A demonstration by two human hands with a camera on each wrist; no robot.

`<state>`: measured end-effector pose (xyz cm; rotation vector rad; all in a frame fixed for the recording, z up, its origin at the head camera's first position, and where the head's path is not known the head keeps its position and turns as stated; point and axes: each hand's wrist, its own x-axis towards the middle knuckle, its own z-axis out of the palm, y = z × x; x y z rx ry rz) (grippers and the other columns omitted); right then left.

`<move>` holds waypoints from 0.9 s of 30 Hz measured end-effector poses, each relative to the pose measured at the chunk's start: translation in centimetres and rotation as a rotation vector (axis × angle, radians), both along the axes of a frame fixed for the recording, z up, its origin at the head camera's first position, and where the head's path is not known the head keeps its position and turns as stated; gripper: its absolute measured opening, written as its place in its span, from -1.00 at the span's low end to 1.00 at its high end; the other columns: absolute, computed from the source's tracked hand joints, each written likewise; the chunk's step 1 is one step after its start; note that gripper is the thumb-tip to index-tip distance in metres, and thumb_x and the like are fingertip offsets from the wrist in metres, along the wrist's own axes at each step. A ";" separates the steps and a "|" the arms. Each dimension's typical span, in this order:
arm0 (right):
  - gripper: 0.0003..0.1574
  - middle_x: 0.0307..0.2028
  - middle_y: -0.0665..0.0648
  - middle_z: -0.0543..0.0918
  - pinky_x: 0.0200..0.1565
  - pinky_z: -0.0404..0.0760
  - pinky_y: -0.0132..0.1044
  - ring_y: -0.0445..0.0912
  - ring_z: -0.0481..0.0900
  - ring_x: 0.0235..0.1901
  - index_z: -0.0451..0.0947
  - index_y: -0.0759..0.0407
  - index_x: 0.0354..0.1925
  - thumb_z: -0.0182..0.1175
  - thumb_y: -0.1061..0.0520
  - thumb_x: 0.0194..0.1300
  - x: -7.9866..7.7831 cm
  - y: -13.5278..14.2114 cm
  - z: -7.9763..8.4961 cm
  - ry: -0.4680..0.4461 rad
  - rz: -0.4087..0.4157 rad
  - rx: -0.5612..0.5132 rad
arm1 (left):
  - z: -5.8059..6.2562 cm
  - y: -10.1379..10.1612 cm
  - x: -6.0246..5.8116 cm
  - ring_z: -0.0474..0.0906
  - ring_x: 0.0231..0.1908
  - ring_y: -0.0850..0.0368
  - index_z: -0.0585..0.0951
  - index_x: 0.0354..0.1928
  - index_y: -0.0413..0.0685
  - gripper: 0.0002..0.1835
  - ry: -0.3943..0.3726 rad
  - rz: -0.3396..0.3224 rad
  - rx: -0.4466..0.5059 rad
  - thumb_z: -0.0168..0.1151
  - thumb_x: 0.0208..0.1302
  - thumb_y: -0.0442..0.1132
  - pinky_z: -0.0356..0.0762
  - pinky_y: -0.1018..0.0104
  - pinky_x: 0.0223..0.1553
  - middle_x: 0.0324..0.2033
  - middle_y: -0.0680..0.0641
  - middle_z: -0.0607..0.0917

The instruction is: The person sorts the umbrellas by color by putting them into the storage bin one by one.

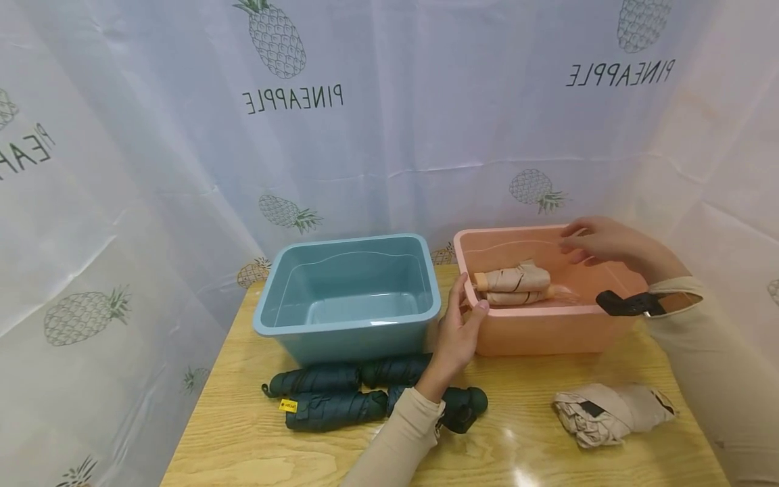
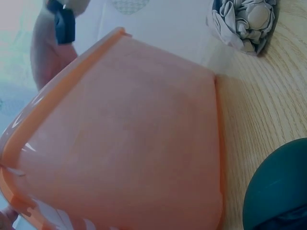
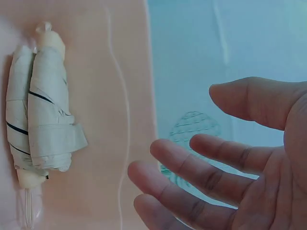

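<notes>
My left hand (image 1: pixel 458 337) grips the near left corner of a pink plastic bin (image 1: pixel 548 333), thumb and fingers at its rim. In the left wrist view the bin's side wall (image 2: pixel 129 129) fills the middle. Inside the bin, two folded beige umbrellas (image 1: pixel 517 279) lie side by side at the left end. Over the bin's right part hovers my right hand (image 1: pixel 599 242), palm and spread fingers holding nothing, as the right wrist view shows. The same umbrellas (image 3: pixel 50 110) lie apart from those fingertips.
A blue bin (image 1: pixel 347 335) stands left of the pink one. Several folded dark green umbrellas (image 1: pixel 328 409) lie in front of it, partly behind my left forearm. Another folded beige umbrella (image 1: pixel 611 412) rests at the table's right. A pineapple-print curtain (image 1: pixel 389 135) hangs behind.
</notes>
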<state>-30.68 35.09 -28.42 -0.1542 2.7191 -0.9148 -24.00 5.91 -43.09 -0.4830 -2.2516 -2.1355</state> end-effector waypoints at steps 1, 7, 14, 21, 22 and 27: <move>-0.19 0.27 0.57 0.44 0.06 0.69 0.04 0.03 0.73 -0.07 0.17 0.50 0.43 0.06 -0.09 0.58 0.5 0.1 0.1 0.015 0.000 -0.007 | -0.1 0.0 0.0 0.43 0.37 -0.15 0.07 0.59 0.52 -0.30 0.001 -0.002 0.001 0.09 0.52 0.10 0.58 -0.08 0.22 0.46 -0.10 0.40; -0.36 0.07 0.35 0.67 -0.12 0.70 -0.31 -0.21 0.72 -0.16 0.26 0.43 0.37 -0.03 -0.03 0.63 4.0 0.8 -0.5 0.129 -0.006 -0.081 | -0.1 0.1 0.0 0.41 0.38 -0.13 0.05 0.58 0.57 -0.31 -0.004 -0.010 0.009 0.07 0.53 0.12 0.57 -0.10 0.23 0.47 -0.06 0.39; -0.52 -0.28 -0.40 0.65 -0.25 0.65 -0.46 -0.42 0.66 -0.28 0.37 0.36 0.27 0.08 0.06 0.58 7.9 1.8 -1.7 0.280 -0.078 -0.154 | -0.2 0.0 0.0 0.42 0.39 -0.10 0.05 0.58 0.59 -0.31 0.001 0.008 -0.005 0.07 0.52 0.14 0.58 -0.09 0.22 0.50 -0.02 0.35; -0.83 -0.32 -0.46 0.65 -0.30 0.60 -0.59 -0.47 0.65 -0.32 0.49 -0.05 0.05 0.13 0.13 0.54 11.3 3.3 -3.7 0.420 -0.210 -0.220 | -0.1 0.0 -0.1 0.41 0.39 -0.10 0.04 0.58 0.59 -0.31 0.006 0.007 -0.001 0.06 0.53 0.12 0.58 -0.11 0.21 0.51 0.01 0.32; -0.83 -0.32 -0.46 0.65 -0.31 0.59 -0.61 -0.47 0.64 -0.33 0.49 -0.11 0.03 0.12 0.14 0.55 11.7 3.5 -4.0 0.428 -0.223 -0.240 | -0.1 0.0 -0.1 0.41 0.38 -0.10 0.04 0.58 0.58 -0.31 0.006 0.006 0.002 0.06 0.53 0.12 0.58 -0.11 0.21 0.51 0.01 0.32; -0.74 -0.32 -0.39 0.69 -0.31 0.58 -0.63 -0.45 0.65 -0.35 0.54 -0.14 0.00 0.11 0.24 0.53 13.6 4.7 -6.1 0.489 -0.255 -0.342 | -0.2 0.1 -0.1 0.41 0.38 -0.08 0.06 0.58 0.57 -0.30 0.007 0.007 -0.001 0.07 0.52 0.12 0.57 -0.08 0.23 0.49 0.03 0.35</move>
